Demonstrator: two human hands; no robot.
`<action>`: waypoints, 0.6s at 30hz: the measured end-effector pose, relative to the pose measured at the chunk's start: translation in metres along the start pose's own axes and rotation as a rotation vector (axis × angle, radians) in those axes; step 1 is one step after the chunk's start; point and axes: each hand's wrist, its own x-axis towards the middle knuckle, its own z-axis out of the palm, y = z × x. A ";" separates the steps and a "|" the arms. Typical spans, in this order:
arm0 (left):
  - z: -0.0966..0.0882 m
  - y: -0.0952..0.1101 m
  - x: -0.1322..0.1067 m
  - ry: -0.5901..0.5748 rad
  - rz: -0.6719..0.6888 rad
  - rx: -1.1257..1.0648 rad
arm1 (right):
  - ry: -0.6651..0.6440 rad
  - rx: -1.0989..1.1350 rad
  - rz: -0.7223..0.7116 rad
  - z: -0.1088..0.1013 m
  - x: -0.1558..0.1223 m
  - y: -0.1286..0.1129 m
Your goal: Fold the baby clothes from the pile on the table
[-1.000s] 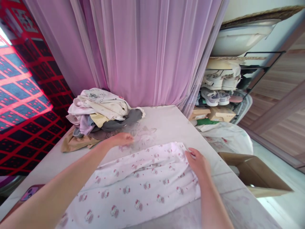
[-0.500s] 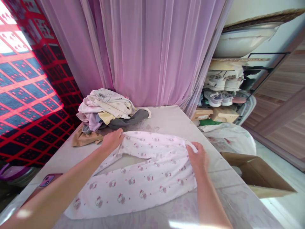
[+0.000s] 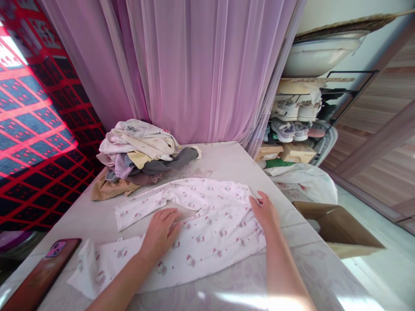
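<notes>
A white garment (image 3: 207,224) printed with small cat figures lies spread on the pale table (image 3: 227,162), its two legs parted toward the left. My left hand (image 3: 160,231) lies flat and open on the garment near the crotch, fingers stretched forward. Open as well, my right hand (image 3: 264,211) presses flat on the garment's right end near the table's right edge. Neither hand holds anything.
A pile of crumpled clothes (image 3: 139,155) sits at the back left of the table. A phone in a dark red case (image 3: 42,272) lies at the front left. Pink curtain (image 3: 194,69) hangs behind. To the right are a shoe rack (image 3: 298,116) and an open cardboard box (image 3: 340,229).
My left hand let go of the upper leg of the garment, which now lies spread apart from the lower one, and moved down onto the middle. My right hand flattened on the right end.
</notes>
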 end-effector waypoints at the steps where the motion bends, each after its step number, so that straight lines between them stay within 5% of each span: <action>1: 0.000 -0.003 -0.013 -0.020 -0.023 -0.021 | -0.002 -0.025 0.007 -0.003 -0.003 -0.001; 8: 0.003 -0.035 -0.044 0.021 -0.057 -0.070 | -0.066 -0.164 0.067 -0.024 -0.037 0.001; 13: 0.007 -0.032 -0.041 0.068 -0.036 -0.025 | -0.087 -0.220 0.012 -0.028 -0.061 0.014; 18: 0.003 -0.028 -0.041 0.032 -0.016 0.009 | 0.024 -0.250 0.034 -0.025 -0.082 0.021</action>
